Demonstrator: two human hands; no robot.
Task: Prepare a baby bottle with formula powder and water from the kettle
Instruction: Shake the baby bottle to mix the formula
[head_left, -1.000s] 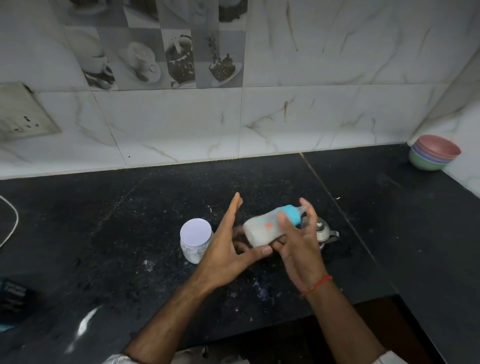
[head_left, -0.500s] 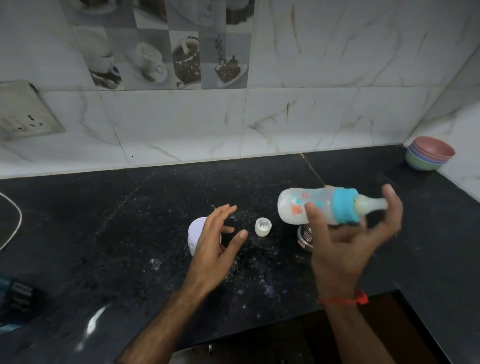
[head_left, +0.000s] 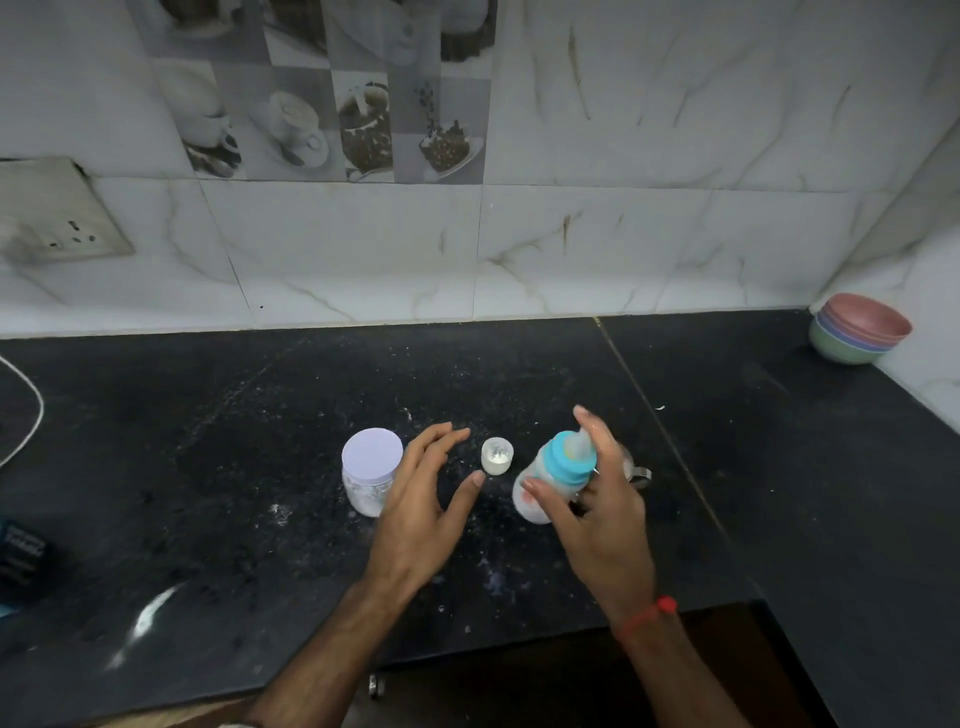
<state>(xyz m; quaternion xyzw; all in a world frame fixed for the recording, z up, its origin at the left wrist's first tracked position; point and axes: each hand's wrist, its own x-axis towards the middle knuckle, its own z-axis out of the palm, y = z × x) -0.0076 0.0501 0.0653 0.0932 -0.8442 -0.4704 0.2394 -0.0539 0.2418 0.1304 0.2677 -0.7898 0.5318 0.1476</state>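
Closed around the baby bottle (head_left: 540, 486), my right hand (head_left: 602, 525) has a wrapping grip: the thumb lies across the lower body and the fingers (head_left: 589, 431) run up behind the blue collar (head_left: 567, 460) and the teat. I hold the bottle tilted, teat up and away from me, just above the table (head_left: 208, 441), and milky white liquid shows through its lower part, so I judge powder and water are already inside. My left hand (head_left: 421, 514) hangs open and empty, fingers spread, between the powder jar (head_left: 371, 470) and the small white cap (head_left: 497, 455) that stands on the table; it touches neither as far as I can tell. Something metal (head_left: 641, 474) peeks out behind my right hand, mostly hidden.

Filled like this, the bottle should feel moderately heavy for its size, with the weight sloshing as it tips. Its clear plastic wall is smooth and likely stiff, possibly slick if wet, so the firm place to hold is the body below the collar, or the ridged collar itself. I would keep off the teat, which is soft and will give under pressure. Scattered powder dusts the dark table around the jar
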